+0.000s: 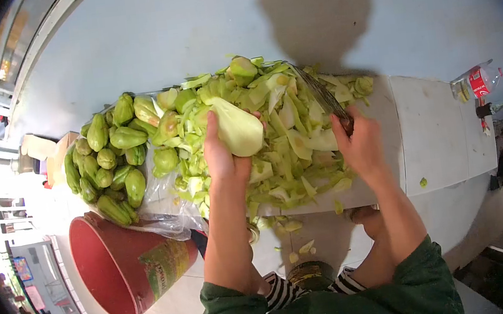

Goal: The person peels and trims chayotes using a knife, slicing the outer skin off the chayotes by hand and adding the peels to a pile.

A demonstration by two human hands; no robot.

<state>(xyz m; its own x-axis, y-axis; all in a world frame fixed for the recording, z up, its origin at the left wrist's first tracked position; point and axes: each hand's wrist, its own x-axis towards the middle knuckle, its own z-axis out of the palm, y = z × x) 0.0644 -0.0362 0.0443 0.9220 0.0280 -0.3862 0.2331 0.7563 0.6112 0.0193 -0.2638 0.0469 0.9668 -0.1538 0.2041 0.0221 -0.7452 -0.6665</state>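
Note:
My left hand (226,153) is closed round a pale green cut chayote (237,127), its flat cut face turned up. In my right hand (358,138) is the handle of a large knife (323,94), whose dark blade points up and to the left over the pile. Beneath and between both hands spreads a broad heap of cut green pieces (287,115). Whole chayotes (128,138) lie in a group at the left of the heap.
A red bucket (105,260) lies tilted at the lower left, beside clear plastic (172,223). At the right stands a plastic bottle (483,81) with a red label. A pale wall (187,28) rises behind the heap. Small scraps lie on the floor between my legs.

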